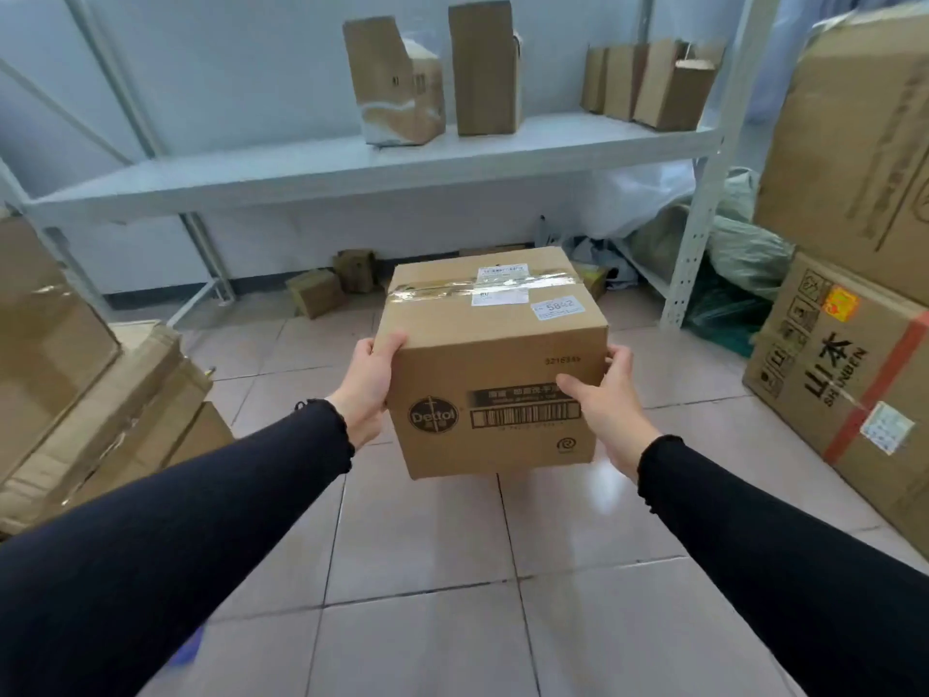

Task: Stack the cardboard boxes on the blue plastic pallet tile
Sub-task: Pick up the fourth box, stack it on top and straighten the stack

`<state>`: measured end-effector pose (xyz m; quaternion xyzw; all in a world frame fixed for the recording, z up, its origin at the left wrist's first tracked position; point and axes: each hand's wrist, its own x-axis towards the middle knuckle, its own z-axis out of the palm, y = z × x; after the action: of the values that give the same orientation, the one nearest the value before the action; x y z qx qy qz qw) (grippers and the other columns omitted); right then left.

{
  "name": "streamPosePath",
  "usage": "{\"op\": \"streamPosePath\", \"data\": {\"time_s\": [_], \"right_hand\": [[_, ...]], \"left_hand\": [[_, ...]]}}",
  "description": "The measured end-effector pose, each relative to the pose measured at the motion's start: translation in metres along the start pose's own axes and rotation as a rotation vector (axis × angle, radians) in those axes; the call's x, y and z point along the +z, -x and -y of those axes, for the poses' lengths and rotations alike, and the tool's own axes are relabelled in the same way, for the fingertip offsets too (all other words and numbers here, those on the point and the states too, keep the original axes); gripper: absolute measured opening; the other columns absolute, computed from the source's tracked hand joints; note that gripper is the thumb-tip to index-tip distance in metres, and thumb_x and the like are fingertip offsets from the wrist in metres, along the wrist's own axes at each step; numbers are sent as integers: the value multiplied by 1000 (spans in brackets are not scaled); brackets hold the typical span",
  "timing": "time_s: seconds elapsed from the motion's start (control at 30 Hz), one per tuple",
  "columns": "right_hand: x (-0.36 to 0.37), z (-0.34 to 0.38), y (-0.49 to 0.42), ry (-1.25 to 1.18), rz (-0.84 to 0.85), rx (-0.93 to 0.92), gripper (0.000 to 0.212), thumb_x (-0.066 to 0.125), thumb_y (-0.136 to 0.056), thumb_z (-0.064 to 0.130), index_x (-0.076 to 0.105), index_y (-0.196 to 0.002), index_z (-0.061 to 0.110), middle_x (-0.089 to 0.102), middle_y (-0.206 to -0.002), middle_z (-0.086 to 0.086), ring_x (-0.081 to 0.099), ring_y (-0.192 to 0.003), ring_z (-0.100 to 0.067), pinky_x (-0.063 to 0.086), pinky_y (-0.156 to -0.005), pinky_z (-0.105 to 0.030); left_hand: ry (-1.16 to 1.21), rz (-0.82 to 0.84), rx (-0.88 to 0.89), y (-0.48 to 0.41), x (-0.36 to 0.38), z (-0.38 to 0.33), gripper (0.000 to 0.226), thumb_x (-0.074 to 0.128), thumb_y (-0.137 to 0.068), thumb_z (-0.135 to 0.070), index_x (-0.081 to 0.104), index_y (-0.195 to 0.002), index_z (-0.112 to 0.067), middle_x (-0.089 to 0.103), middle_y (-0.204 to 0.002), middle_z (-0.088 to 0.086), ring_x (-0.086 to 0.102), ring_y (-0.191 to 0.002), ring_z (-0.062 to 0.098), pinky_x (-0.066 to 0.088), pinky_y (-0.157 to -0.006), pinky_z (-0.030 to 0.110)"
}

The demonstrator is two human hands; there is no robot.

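Both hands are on it: the left hand [369, 382] and right hand [606, 407] clamp opposite sides of a taped brown cardboard box [490, 362] with a Dettol logo, the grip closed firmly on its walls. The box is held in the air above the beige tiled floor [422, 545], in front of a white metal shelf [352, 168].

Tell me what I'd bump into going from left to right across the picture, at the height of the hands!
Leaning cardboard boxes → left hand → held box → right hand → big box with the red stripe.
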<state>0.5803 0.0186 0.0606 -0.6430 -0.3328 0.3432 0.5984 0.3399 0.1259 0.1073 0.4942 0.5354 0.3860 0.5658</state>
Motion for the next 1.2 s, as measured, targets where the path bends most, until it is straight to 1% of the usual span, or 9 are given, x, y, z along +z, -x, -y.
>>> {"op": "streamPosePath", "data": {"time_s": [0.2,0.27,0.4,0.53,0.67,0.73,0.9,1.07,1.2], "right_hand": [[76,157,42,-37,-23,-343,52,63,-100,13,34,-140,27,54,-111,24,53,-101,6,46,-92,-34],[106,210,62,-41,-33,-459,54,64,-99,14,35,-144,25,55,-115,22,57,-106,0,46,-102,-38],[172,307,106,-76,-38,-661,54,63,-99,17,41,-147,30,58,-131,12,55,-123,-12,45,-110,-44],[257,366,152,-88,73,-748,59,61,-101,17,38,-152,37,52,-150,7,51,-136,-17,46,-112,-53],[351,378,205,-93,227,-717,64,54,-105,12,31,-156,43,57,-149,7,59,-127,-16,54,-102,-51],[392,375,224,-92,279,-682,63,51,-106,10,31,-156,41,63,-141,5,64,-121,-14,56,-98,-47],[456,363,248,-30,305,-645,60,54,-106,16,32,-157,40,66,-119,11,64,-98,3,53,-77,-22],[479,353,254,28,270,-618,62,58,-104,22,33,-157,41,64,-140,-1,65,-120,-16,55,-96,-35],[483,340,252,60,269,-610,63,59,-104,22,33,-158,40,63,-140,-2,64,-118,-14,53,-81,-22]], "left_hand": [[96,-58,283,54,-99,-149,45,58,-98,-46,47,-130,-16,60,-107,4,59,-84,16,52,-53,27],[108,-94,389,80,-143,-202,41,57,-100,-44,50,-126,-14,60,-101,2,59,-81,15,49,-44,18],[90,-148,609,131,-237,-294,41,54,-99,-50,56,-121,-16,62,-100,-2,60,-89,13,48,-61,22],[70,-263,688,183,-336,-343,23,45,-105,-47,60,-103,-29,65,-90,-8,60,-78,4,48,-50,12],[52,-355,648,205,-440,-343,30,45,-103,-51,62,-113,-28,66,-94,-7,61,-83,7,50,-59,21],[53,-378,608,211,-481,-335,34,46,-102,-52,62,-115,-25,66,-93,-5,60,-81,8,50,-49,16],[40,-436,515,207,-558,-321,44,47,-98,-57,61,-118,-21,64,-95,-3,58,-79,10,45,-59,25],[19,-400,456,191,-587,-308,35,43,-102,-54,56,-107,-22,60,-89,-3,56,-74,10,45,-55,24],[-19,-387,463,179,-594,-302,37,43,-102,-54,55,-116,-22,59,-87,-4,55,-72,8,42,-35,12]]}}
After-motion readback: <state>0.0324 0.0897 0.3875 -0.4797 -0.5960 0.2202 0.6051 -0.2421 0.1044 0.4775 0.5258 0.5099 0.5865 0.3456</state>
